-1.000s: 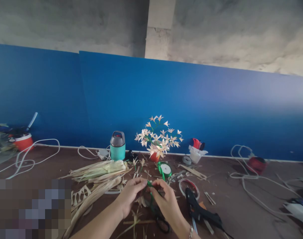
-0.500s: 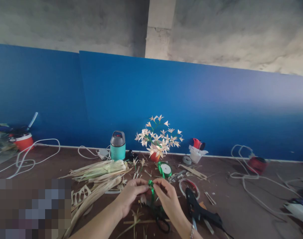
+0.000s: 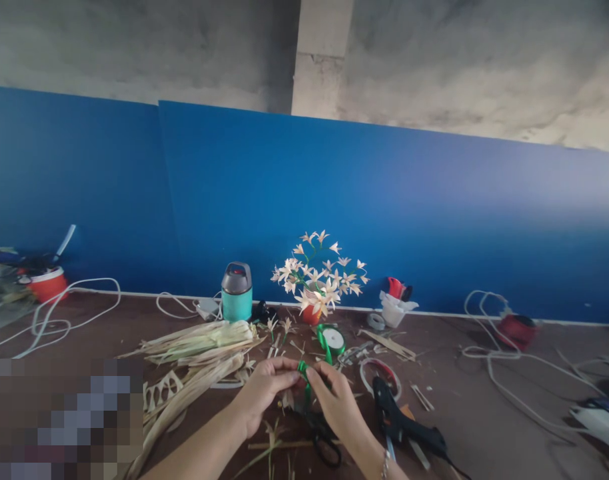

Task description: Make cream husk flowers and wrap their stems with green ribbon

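Green ribbon (image 3: 303, 368) was pinched by L hand (image 3: 265, 390) & R hand (image 3: 338, 395); flowers (image 3: 329, 291) were placed nr. back edge of table (image 3: 464, 403).

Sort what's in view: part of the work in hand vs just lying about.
Likely in the job:
- ribbon, held
- spool, same green
- scissors, close by, not held
- flowers, probably the related piece

Likely just lying about:
- teal canister
- red tub, far left
- red box, right
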Demonstrator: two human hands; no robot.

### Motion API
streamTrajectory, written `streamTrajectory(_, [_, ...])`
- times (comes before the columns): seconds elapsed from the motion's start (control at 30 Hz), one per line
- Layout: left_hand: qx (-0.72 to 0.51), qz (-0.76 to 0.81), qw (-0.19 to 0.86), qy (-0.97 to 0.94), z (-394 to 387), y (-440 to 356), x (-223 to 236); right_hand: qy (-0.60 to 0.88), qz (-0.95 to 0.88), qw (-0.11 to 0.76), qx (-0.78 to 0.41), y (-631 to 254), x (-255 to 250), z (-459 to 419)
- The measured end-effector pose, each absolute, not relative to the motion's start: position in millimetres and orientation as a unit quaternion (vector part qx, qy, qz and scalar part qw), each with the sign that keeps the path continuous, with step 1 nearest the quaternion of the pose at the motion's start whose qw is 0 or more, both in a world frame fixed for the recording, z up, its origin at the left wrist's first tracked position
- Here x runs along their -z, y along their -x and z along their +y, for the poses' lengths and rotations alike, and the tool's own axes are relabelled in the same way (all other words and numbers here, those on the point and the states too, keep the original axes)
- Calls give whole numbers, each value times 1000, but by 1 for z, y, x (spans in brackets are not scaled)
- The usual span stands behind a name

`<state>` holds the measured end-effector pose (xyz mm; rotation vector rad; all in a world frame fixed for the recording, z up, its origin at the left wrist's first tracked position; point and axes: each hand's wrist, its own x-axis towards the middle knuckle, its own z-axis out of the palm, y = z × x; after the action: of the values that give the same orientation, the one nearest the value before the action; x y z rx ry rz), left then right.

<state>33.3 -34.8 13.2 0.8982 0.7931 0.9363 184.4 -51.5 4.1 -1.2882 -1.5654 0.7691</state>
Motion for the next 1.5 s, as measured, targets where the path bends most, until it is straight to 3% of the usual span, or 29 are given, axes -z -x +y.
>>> streamTrajectory(0.27, [-423, 388, 721, -388, -36, -34, -16, 554, -629, 450, -309, -189, -3, -48])
streamTrajectory(0.43, [-467, 444, 674, -362, -30, -29, -19, 579, -631, 497, -143, -205, -25, -49])
streamTrajectory(0.5, [-495, 464, 648, -346, -26, -25, -21, 582, -675, 432, -136, -213, -34, -55])
streamTrajectory(0.67, [-519, 472, 640, -314, -18, -18, -19, 592, -772, 162, -164, -217, -36, -80])
streamTrajectory(0.87, [-511, 461, 660, -301, -15, -17, -17, 585, -803, 48, -100, -204, -25, -85])
streamTrajectory(1.07, [-529, 441, 659, -302, -14, -12, -25, 569, -798, 131, -148, -221, -34, -77])
streamTrajectory(1.2, [-550, 438, 653, -282, -12, -10, -30, 551, -765, 203, -263, -234, -36, -70])
streamTrajectory(1.37, [-575, 434, 649, -244, -11, -11, -29, 520, -636, 249, -513, -236, -33, -60])
streamTrajectory(1.5, [-576, 423, 664, -219, -8, -7, -29, 507, -593, 261, -568, -238, -39, -58])
